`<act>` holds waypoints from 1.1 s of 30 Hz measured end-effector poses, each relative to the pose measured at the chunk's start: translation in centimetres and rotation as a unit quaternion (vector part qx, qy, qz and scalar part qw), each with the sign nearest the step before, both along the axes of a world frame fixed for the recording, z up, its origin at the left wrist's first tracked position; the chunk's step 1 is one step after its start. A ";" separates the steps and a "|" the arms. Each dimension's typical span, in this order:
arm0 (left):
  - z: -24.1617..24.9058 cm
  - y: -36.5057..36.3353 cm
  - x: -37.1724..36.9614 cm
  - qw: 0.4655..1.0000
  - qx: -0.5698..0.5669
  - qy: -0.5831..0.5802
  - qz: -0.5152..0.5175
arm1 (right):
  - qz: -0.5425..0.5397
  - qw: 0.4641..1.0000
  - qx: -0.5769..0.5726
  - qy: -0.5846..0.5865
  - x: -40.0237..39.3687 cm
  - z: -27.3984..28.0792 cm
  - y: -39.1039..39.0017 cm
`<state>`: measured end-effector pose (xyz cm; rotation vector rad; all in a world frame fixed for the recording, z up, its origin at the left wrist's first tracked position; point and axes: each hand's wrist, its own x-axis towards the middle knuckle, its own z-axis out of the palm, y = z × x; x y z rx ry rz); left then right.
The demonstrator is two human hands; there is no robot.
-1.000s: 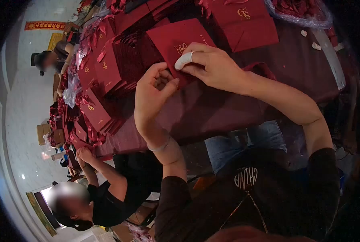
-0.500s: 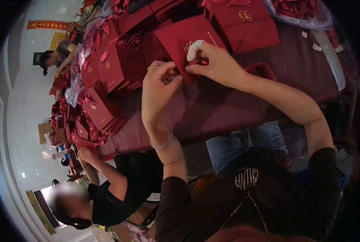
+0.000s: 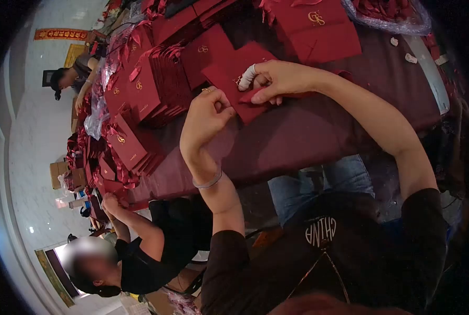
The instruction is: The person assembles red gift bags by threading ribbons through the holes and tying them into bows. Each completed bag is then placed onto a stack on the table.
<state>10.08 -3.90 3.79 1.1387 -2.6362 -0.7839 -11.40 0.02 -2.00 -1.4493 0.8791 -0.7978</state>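
A dark red paper gift bag (image 3: 225, 77) with a gold logo lies tilted on the table in front of me. My left hand (image 3: 205, 118), with a ring on one finger, is closed at the bag's near left edge, thumb and fingers pinched together. My right hand (image 3: 276, 81) has a white covering on one finger and lies over the bag, partly hiding the logo. Between its thumb and fingers it pinches a red ribbon (image 3: 251, 96). The curled fingers hide part of the ribbon.
Stacked red bags (image 3: 163, 86) stand to the left, with another bag (image 3: 318, 31) behind on the right. A plastic bag of ribbons (image 3: 389, 16) lies at the far right. One person (image 3: 145, 236) sits at the left; another (image 3: 79, 71) works farther off.
The bag has shifted toward me, uncovering the logo of a bag behind it. My right hand has moved slightly down and right with the ribbon; my left hand has turned slightly.
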 end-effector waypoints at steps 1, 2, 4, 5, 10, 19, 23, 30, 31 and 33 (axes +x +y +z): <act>-0.1 -0.3 0.3 1.000 0.014 0.003 -0.009 | 0.023 0.999 0.026 -0.024 -0.3 -0.1 -0.2; -0.2 -0.6 0.8 1.000 0.013 0.004 -0.008 | 0.047 0.996 0.052 -0.047 -0.5 -0.2 -0.3; -0.4 -1.0 1.3 0.998 0.014 0.053 -0.034 | 0.056 0.994 0.064 -0.066 -0.7 -0.4 -0.5; -0.5 -1.1 1.4 0.998 0.014 0.055 -0.032 | 0.065 0.991 0.077 -0.086 -0.7 -0.5 -0.5; -0.9 -2.2 1.6 0.990 0.019 0.111 -0.089 | 0.052 0.995 0.056 -0.064 -0.2 -0.2 -0.2; -1.2 -2.5 1.8 0.989 -0.076 0.105 -0.072 | 0.012 0.997 0.060 -0.050 -0.6 -0.7 -0.8; -1.5 -2.4 2.2 0.983 0.048 0.170 -0.046 | 0.029 0.997 0.063 -0.029 -1.3 0.1 -0.5; -1.3 -3.2 5.6 0.896 0.167 0.411 0.003 | 0.045 0.994 0.057 0.077 -3.2 0.5 0.0; -1.1 -3.3 5.7 0.873 0.233 0.428 0.015 | 0.046 0.995 0.055 0.076 -3.1 1.6 0.6; -1.3 -2.6 3.7 0.926 0.181 0.333 0.013 | 0.019 0.962 -0.136 0.235 -3.0 3.4 1.7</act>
